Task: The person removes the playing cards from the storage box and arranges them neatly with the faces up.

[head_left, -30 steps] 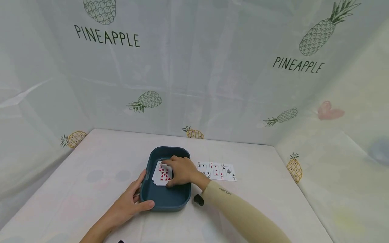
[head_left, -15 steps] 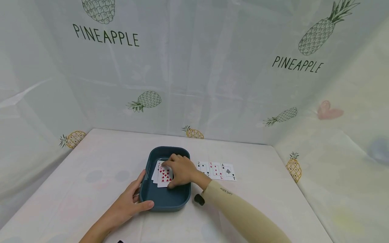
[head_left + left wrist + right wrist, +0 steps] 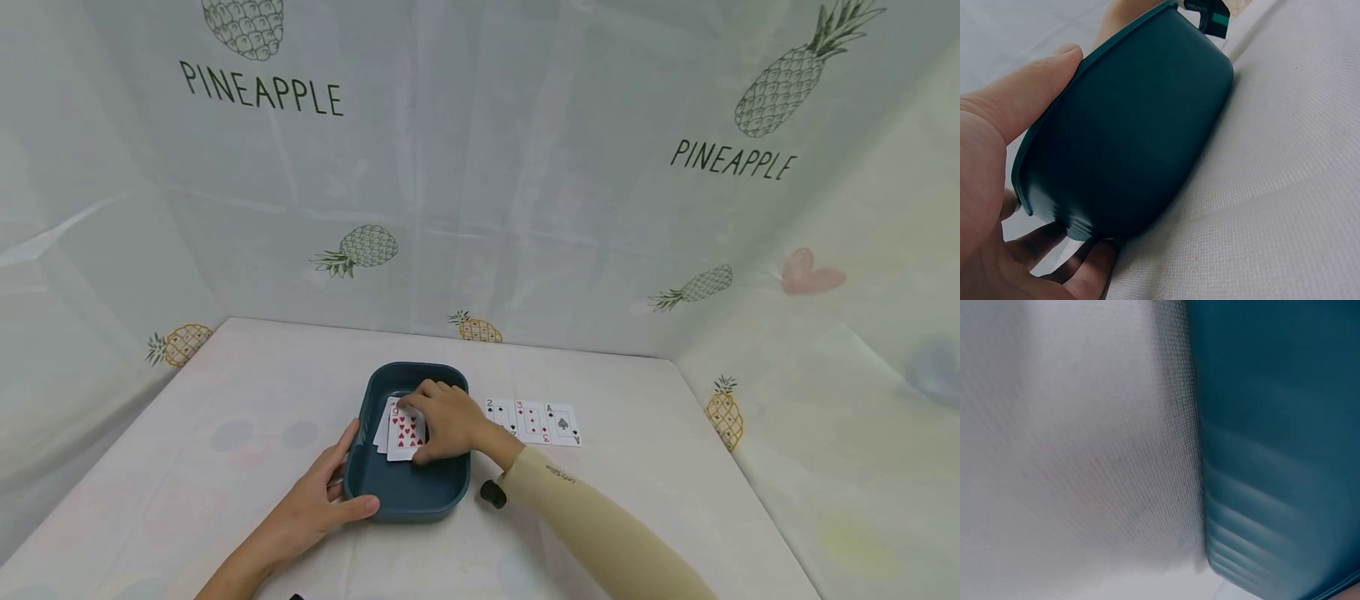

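A dark teal plastic tray (image 3: pixel 408 500) stands on the white-covered table. My left hand (image 3: pixel 322 492) grips its left side, the thumb (image 3: pixel 1054 72) at the rim and the other fingers (image 3: pixel 1094 265) against the outer wall. Reaching in over the right rim, my right hand (image 3: pixel 447 423) pinches a red hearts playing card (image 3: pixel 405 437) between thumb and fingers. White edges of other cards (image 3: pixel 382 433) show beneath it, fanned to the left. The right wrist view has only the tray's outer wall (image 3: pixel 1279 437) and tablecloth, with the fingers hidden.
Right of the tray, a two of spades (image 3: pixel 500 414), a three of diamonds (image 3: pixel 532 422) and an ace of spades (image 3: pixel 562 425) lie face up in a row. A small black object (image 3: pixel 492 493) shows below my right wrist. Pineapple-print sheeting (image 3: pixel 540 183) walls the table's back and sides.
The hearts card has slid slightly towards me over the cards beneath, with the right hand's fingers on it. The left hand and the tray have stayed put.
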Demonstrator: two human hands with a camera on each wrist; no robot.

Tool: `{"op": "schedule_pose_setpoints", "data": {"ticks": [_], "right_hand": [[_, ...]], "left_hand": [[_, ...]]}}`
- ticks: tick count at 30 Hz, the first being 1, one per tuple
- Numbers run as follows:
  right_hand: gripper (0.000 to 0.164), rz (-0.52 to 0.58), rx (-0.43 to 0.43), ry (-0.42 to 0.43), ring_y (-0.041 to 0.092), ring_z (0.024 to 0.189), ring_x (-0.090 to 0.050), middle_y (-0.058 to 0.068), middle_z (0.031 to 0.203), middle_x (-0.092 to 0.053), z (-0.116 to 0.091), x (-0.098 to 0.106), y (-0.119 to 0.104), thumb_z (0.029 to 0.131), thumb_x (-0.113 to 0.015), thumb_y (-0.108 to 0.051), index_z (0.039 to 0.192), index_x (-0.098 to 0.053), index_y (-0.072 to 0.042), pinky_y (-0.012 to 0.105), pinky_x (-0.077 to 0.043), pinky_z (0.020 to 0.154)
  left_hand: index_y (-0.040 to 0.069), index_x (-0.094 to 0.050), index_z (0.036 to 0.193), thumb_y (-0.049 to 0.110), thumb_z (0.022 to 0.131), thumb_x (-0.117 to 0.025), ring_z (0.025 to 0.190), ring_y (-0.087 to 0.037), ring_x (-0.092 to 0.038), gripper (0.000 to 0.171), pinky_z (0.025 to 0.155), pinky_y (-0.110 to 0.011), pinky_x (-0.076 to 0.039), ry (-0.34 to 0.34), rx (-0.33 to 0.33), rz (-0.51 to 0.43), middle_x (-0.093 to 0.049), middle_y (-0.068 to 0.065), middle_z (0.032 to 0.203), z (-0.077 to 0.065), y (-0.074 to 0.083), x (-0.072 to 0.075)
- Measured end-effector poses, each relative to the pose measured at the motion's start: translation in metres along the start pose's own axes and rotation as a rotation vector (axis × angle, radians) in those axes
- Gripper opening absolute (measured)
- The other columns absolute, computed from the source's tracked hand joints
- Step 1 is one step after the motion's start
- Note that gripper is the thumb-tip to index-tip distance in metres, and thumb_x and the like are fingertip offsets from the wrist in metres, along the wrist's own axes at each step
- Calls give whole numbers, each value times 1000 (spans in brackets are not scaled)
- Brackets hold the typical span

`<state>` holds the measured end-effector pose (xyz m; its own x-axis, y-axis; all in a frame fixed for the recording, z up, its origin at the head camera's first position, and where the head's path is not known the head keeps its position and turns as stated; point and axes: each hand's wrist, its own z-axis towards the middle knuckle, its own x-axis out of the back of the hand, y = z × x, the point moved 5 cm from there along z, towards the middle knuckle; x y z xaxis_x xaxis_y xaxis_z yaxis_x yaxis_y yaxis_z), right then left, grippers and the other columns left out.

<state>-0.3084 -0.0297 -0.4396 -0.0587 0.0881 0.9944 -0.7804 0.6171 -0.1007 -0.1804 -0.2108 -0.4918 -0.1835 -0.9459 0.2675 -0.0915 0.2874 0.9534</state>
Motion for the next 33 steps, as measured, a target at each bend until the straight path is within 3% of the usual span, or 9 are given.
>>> {"op": "schedule_pose_setpoints", "data": {"ticks": [9, 16, 20, 27, 33], "right_hand": [[81, 122, 23, 11, 14, 113, -55, 1, 135, -58, -3, 3, 5, 80, -90, -48, 150, -60, -21, 29, -50, 101], [84, 370, 72, 14, 17, 120, -51, 1, 136, -53, -11, 8, 19, 82, -92, -36, 154, -55, -17, 28, -50, 104], [84, 464, 59, 4, 21, 125, -49, 1, 139, -50, -25, 19, 25, 83, -92, -30, 157, -52, -19, 33, -52, 106], [83, 521, 17, 33, 16, 126, -49, -1, 137, -49, -58, 37, 45, 82, -93, -25, 155, -54, -21, 43, -55, 102], [85, 482, 12, 23, 18, 124, -51, 0, 137, -50, -89, 36, 66, 81, -95, -21, 155, -53, -16, 44, -57, 99]], "left_hand": [[35, -9, 172, 35, 92, -84, 146, -39, -48, 110, 108, -38, -55, 1, 19, -17, -15, -23, 172, -2, 1, -1], [34, -10, 172, 37, 92, -84, 145, -38, -47, 109, 112, -44, -52, 10, 21, 7, -17, -24, 171, -1, -2, -2], [34, -10, 172, 39, 91, -85, 145, -38, -47, 110, 113, -45, -51, 22, 22, 24, -17, -23, 172, -2, -1, -3], [34, -13, 172, 41, 88, -87, 143, -36, -49, 112, 112, -46, -52, 50, 23, 45, -20, -21, 172, -1, 3, -1], [34, -12, 172, 37, 89, -86, 143, -36, -50, 111, 110, -43, -54, 40, 1, 15, -20, -22, 171, -3, 2, 1]]}}
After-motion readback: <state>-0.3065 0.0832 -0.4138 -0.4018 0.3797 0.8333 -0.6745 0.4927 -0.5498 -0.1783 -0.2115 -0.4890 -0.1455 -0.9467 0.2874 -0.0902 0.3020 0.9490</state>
